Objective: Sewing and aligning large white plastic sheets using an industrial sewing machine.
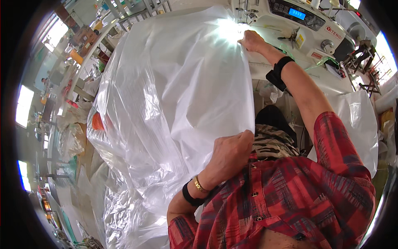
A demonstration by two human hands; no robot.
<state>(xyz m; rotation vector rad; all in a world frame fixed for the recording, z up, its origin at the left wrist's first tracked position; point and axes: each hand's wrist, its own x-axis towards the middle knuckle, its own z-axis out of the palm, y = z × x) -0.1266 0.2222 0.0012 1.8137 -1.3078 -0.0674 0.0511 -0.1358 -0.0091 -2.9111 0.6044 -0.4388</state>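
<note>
White sheet (203,89), edge (251,95) near straight — left hand (232,152) pinching

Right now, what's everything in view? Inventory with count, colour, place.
white sheeting: piece count unclear, white and shiny, left and centre, more at right
sewing machine: one, whitish, top right
display: one, lit blue, on the machine
handwheel: one, silver and dark, machine's right end
orange item: one, orange, left, kind unclear
cardboard boxes: several, brown, upper left
background clutter: too small to count, mixed colours, left edge
camouflage cloth: one, brown-green, at the waist
shirt: one, red plaid, lower right
watch: one, gold, left wrist
wristbands: two, black, one per arm
left hand: one, bare, on sheeting's near edge
right hand: one, bare, on sheeting's edge, by the bright light
</note>
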